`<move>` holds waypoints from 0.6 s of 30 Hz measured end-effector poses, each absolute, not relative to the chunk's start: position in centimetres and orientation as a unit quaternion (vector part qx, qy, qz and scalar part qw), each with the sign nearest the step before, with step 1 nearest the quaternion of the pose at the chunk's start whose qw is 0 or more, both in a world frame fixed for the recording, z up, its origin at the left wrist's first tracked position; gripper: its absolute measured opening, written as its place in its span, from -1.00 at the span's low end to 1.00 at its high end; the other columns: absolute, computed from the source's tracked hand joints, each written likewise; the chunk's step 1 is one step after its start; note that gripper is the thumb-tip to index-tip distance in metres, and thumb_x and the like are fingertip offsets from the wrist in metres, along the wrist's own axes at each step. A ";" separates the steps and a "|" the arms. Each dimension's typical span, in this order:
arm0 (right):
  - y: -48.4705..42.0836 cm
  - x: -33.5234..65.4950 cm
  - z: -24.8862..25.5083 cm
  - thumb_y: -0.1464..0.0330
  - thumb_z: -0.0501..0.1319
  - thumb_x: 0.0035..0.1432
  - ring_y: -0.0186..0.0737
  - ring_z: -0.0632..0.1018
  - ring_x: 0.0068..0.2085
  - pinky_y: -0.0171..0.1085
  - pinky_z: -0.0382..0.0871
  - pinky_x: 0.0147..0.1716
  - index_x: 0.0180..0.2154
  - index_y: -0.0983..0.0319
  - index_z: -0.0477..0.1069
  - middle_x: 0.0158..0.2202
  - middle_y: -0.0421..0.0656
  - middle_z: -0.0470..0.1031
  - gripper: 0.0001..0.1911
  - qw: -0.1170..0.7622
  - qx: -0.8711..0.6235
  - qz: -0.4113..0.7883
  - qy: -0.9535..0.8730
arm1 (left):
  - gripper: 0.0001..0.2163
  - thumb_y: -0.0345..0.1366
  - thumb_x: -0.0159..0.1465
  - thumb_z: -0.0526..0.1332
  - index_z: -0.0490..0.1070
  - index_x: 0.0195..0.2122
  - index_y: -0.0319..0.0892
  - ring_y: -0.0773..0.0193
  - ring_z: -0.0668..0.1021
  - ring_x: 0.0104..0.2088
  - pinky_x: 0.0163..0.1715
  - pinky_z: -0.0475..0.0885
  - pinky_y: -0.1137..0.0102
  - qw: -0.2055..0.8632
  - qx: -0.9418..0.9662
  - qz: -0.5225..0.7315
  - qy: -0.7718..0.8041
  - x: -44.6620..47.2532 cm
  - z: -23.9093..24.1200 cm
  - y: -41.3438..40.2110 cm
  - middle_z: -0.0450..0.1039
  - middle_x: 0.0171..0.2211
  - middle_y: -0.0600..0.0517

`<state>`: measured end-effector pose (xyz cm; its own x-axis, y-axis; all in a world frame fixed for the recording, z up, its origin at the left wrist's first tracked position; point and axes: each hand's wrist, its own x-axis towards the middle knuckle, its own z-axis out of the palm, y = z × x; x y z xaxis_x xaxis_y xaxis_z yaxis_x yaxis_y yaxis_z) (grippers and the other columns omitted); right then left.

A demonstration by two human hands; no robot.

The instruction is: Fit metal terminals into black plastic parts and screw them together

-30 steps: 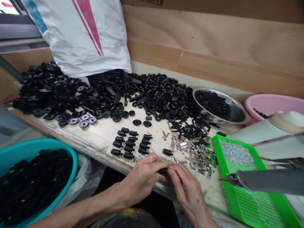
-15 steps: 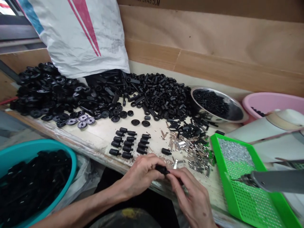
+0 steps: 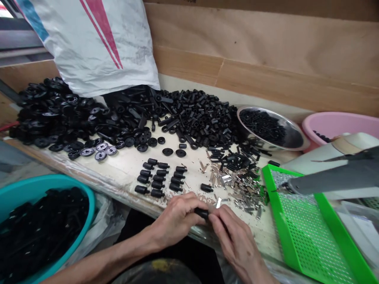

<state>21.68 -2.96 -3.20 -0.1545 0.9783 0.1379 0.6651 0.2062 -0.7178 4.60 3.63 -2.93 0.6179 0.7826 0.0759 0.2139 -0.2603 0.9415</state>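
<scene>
My left hand (image 3: pixel 177 217) and my right hand (image 3: pixel 233 236) meet at the table's front edge, both pinched on a small black plastic cylinder (image 3: pixel 203 213) between them. Just behind my hands lie neat rows of finished black cylinders (image 3: pixel 160 179) and one loose cylinder (image 3: pixel 206 187). A scatter of small silver metal clips (image 3: pixel 237 189) lies to the right of my fingers.
Heaps of black wheels (image 3: pixel 56 112) and black sleeves (image 3: pixel 201 114) fill the back of the table under a white sack (image 3: pixel 94 43). A steel bowl (image 3: pixel 291 136), a pink basin (image 3: pixel 340 124), a green perforated tray (image 3: pixel 299 225), a grey hanging screwdriver (image 3: pixel 331 179) and a teal basin (image 3: pixel 89 197) surround them.
My hands stayed together on the black cylinder, shifting slightly. The grey screwdriver at the right swung upward and back over the green tray.
</scene>
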 end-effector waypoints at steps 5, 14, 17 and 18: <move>-3.1 21.9 -2.7 0.36 -0.05 0.33 -0.33 0.40 -0.43 -0.37 0.26 -0.43 -0.39 0.19 0.24 -0.47 -0.25 0.32 -0.77 0.329 -0.586 0.303 -0.676 | -0.77 -0.54 0.10 0.26 0.51 -0.24 -0.13 0.42 0.43 -0.37 -0.35 0.30 0.56 0.597 0.671 0.278 0.341 4.8 -3.2 3.5 0.44 -0.36 0.13; -3.1 21.7 -4.0 0.40 -0.02 0.31 -0.25 0.46 -0.36 -0.33 0.33 -0.39 -0.32 0.18 0.29 -0.40 -0.17 0.39 -0.83 0.311 -0.575 0.207 -0.728 | -0.75 -0.53 0.17 0.21 0.50 -0.16 -0.13 0.35 0.44 -0.28 -0.28 0.28 0.50 0.504 0.753 0.267 0.329 5.0 -3.2 3.2 0.41 -0.33 0.07; -2.9 21.6 -3.7 0.41 -0.05 0.33 -0.29 0.42 -0.41 -0.35 0.31 -0.41 -0.35 0.18 0.27 -0.44 -0.20 0.34 -0.80 0.311 -0.570 0.237 -0.723 | -0.76 -0.52 0.12 0.27 0.52 -0.21 -0.11 0.38 0.43 -0.31 -0.30 0.28 0.53 0.541 0.721 0.273 0.337 5.0 -3.6 3.4 0.40 -0.36 0.10; -2.8 21.6 -3.5 0.41 -0.06 0.33 -0.31 0.40 -0.43 -0.36 0.30 -0.41 -0.37 0.18 0.25 -0.45 -0.22 0.32 -0.78 0.311 -0.571 0.254 -0.716 | -0.76 -0.52 0.11 0.28 0.53 -0.22 -0.11 0.39 0.43 -0.33 -0.31 0.28 0.53 0.555 0.707 0.276 0.340 5.0 -3.8 3.5 0.39 -0.37 0.11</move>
<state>21.59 -2.81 -3.49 -0.1541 0.9758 0.1554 0.6598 0.2187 -0.7189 4.96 3.50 -3.79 0.6169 0.7869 0.0138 0.1738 -0.1534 0.9728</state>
